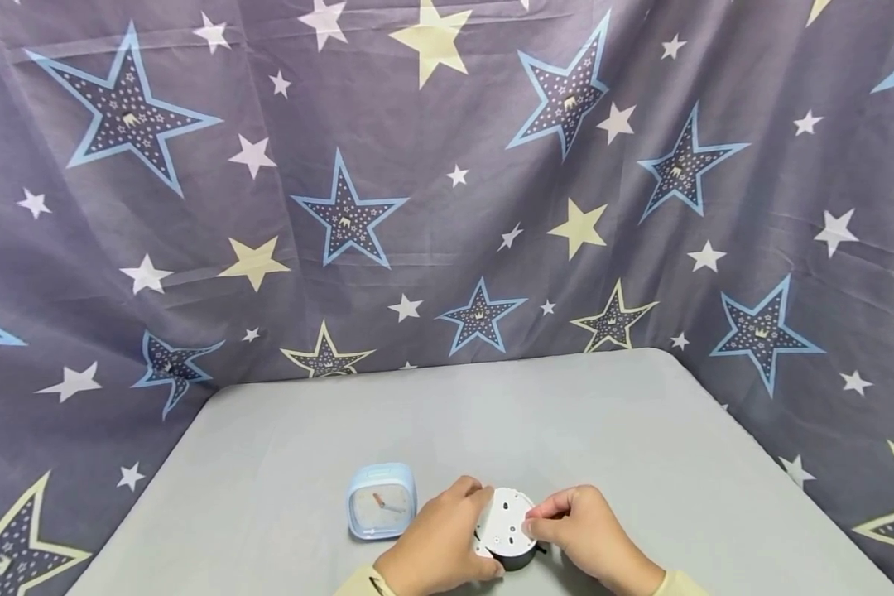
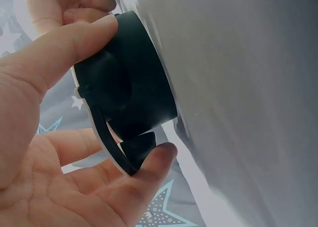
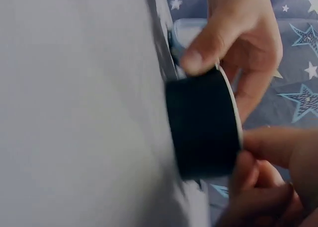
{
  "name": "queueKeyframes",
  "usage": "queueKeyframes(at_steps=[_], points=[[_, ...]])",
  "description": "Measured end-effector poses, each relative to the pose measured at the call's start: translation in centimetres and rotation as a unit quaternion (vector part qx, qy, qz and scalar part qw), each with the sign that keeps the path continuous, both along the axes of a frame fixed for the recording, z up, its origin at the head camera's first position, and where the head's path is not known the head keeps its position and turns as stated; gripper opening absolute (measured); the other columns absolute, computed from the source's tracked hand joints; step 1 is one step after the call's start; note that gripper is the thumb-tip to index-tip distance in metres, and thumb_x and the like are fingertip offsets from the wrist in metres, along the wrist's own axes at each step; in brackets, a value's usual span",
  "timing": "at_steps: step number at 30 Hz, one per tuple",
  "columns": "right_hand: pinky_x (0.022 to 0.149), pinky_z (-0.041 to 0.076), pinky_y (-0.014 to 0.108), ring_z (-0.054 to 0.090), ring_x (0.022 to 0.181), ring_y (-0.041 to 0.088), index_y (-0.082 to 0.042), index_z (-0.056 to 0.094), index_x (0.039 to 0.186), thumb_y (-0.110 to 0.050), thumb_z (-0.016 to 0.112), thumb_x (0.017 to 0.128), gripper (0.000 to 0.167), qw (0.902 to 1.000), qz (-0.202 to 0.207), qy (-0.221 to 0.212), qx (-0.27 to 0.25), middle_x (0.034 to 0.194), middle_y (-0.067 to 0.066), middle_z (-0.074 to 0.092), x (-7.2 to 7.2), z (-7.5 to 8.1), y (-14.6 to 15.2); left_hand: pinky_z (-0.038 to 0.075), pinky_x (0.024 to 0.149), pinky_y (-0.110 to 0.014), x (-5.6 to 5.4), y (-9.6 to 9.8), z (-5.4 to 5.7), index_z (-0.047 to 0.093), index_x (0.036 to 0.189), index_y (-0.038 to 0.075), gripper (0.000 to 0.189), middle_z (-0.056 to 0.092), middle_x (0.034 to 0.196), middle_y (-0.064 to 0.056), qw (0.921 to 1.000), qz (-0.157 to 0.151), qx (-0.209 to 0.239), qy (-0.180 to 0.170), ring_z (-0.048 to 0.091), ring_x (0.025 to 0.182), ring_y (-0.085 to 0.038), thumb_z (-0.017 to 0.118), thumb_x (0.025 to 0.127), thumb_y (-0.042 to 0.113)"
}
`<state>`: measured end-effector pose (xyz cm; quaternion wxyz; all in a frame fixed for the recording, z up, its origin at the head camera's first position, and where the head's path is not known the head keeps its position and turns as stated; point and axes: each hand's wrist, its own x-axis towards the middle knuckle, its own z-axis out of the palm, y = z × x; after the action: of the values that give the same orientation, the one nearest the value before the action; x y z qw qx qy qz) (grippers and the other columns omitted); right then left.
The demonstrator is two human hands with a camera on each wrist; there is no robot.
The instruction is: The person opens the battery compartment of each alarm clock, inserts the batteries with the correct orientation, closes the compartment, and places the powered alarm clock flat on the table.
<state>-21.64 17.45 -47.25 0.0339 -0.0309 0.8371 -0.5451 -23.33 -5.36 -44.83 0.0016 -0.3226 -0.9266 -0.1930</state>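
Note:
My left hand (image 1: pixel 447 538) grips a round device (image 1: pixel 503 521) with a white, hole-dotted face and a deep black body. Its thumb lies along the black side, with the other fingers around the opposite side, as the left wrist view shows. A curved black piece (image 2: pixel 138 150) juts from the body beside those fingers. From the right, my right hand (image 1: pixel 592 534) pinches at the edge of the white face, thumb and forefinger together. In the right wrist view its fingertips (image 3: pixel 244 162) sit right at the white rim. Anything small between them is hidden.
A light-blue square clock (image 1: pixel 382 501) stands just left of my left hand, its face towards me. The grey table (image 1: pixel 492 422) reaches back to a purple-grey curtain (image 1: pixel 417 314) printed with stars, which also hangs along both sides.

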Motion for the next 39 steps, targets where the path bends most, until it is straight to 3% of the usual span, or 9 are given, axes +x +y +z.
queueKeyframes(at_steps=[5, 8, 11, 16, 19, 26, 32, 36, 39], points=[[0.057, 0.046, 0.023, 0.059, 0.067, 0.008, -0.018, 0.079, 0.075, -0.019, 0.087, 0.076, 0.008, 0.9938, 0.032, 0.038, 0.100, 0.071, -0.009, 0.071, -0.2, 1.3, 0.3, 0.056, 0.089, -0.030, -0.1, 0.0, -0.2, 0.062, 0.139, 0.004, 0.089, 0.062, 0.127, -0.002, 0.9998, 0.001, -0.004, -0.017, 0.063, 0.101, -0.009, 0.094, 0.066, 0.045], [0.052, 0.042, 0.024, 0.055, 0.060, 0.005, -0.028, 0.075, 0.069, -0.023, 0.084, 0.077, 0.013, 0.9775, 0.038, 0.075, 0.193, 0.064, -0.017, 0.066, -0.2, 2.5, 0.0, 0.056, 0.088, -0.029, -0.1, -0.1, -0.2, 0.063, 0.138, 0.005, 0.089, 0.062, 0.126, -0.001, 0.9999, -0.001, -0.001, -0.012, 0.063, 0.099, -0.008, 0.094, 0.065, 0.045], [0.047, 0.037, 0.026, 0.048, 0.053, 0.005, -0.032, 0.066, 0.061, -0.028, 0.080, 0.078, 0.022, 0.9498, 0.035, 0.112, 0.290, 0.057, -0.019, 0.057, -0.2, 3.6, -0.9, 0.056, 0.085, -0.027, -0.1, -0.2, -0.2, 0.063, 0.138, 0.005, 0.089, 0.062, 0.124, 0.000, 0.9999, -0.001, 0.004, -0.013, 0.061, 0.096, -0.007, 0.095, 0.065, 0.044], [0.041, 0.032, 0.032, 0.040, 0.047, 0.009, -0.027, 0.050, 0.054, -0.036, 0.074, 0.086, 0.040, 0.8874, 0.025, 0.169, 0.428, 0.051, -0.012, 0.045, -0.2, 4.5, -2.9, 0.055, 0.081, -0.026, -0.4, -0.4, -0.1, 0.062, 0.139, 0.005, 0.090, 0.062, 0.122, 0.000, 0.9997, -0.004, 0.013, -0.020, 0.059, 0.091, -0.004, 0.095, 0.065, 0.043], [0.038, 0.034, 0.035, 0.040, 0.046, 0.012, -0.023, 0.049, 0.055, -0.035, 0.071, 0.089, 0.042, 0.8570, 0.026, 0.177, 0.483, 0.051, -0.008, 0.044, -0.2, 4.4, -3.8, 0.055, 0.080, -0.025, -0.5, -0.4, -0.1, 0.061, 0.140, 0.005, 0.092, 0.062, 0.121, 0.001, 0.9996, -0.005, 0.017, -0.023, 0.057, 0.090, -0.003, 0.095, 0.064, 0.043], [0.040, 0.045, 0.041, 0.047, 0.047, 0.016, -0.016, 0.055, 0.060, -0.039, 0.072, 0.089, 0.040, 0.8198, 0.015, 0.171, 0.546, 0.054, -0.003, 0.048, 0.0, 4.1, -5.2, 0.054, 0.081, -0.024, -0.4, -0.4, -0.4, 0.061, 0.139, 0.004, 0.091, 0.061, 0.120, 0.001, 0.9997, -0.009, 0.017, -0.014, 0.057, 0.090, -0.002, 0.095, 0.064, 0.042], [0.041, 0.048, 0.040, 0.047, 0.045, 0.015, -0.013, 0.053, 0.059, -0.040, 0.078, 0.083, 0.044, 0.7838, -0.005, 0.201, 0.588, 0.053, 0.000, 0.046, 0.3, 3.5, -5.9, 0.054, 0.082, -0.023, -0.2, -0.3, -0.1, 0.061, 0.140, 0.001, 0.091, 0.062, 0.120, 0.000, 0.9997, -0.011, 0.016, -0.011, 0.057, 0.090, -0.003, 0.095, 0.065, 0.040], [0.041, 0.050, 0.039, 0.048, 0.046, 0.015, -0.013, 0.051, 0.058, -0.034, 0.083, 0.077, 0.042, 0.7500, -0.007, 0.227, 0.621, 0.053, 0.001, 0.045, 0.4, 3.2, -6.5, 0.055, 0.083, -0.024, -0.3, -0.3, -0.1, 0.059, 0.141, 0.001, 0.092, 0.061, 0.122, -0.001, 0.9996, -0.011, 0.016, -0.020, 0.058, 0.092, -0.003, 0.095, 0.066, 0.041], [0.042, 0.051, 0.038, 0.050, 0.047, 0.015, -0.012, 0.052, 0.058, -0.032, 0.084, 0.075, 0.041, 0.7185, -0.002, 0.243, 0.652, 0.055, 0.003, 0.047, 0.5, 3.0, -6.9, 0.055, 0.084, -0.025, -0.4, -0.3, -0.1, 0.059, 0.142, 0.002, 0.093, 0.061, 0.123, -0.001, 0.9995, -0.009, 0.013, -0.026, 0.058, 0.093, -0.004, 0.094, 0.067, 0.042]])
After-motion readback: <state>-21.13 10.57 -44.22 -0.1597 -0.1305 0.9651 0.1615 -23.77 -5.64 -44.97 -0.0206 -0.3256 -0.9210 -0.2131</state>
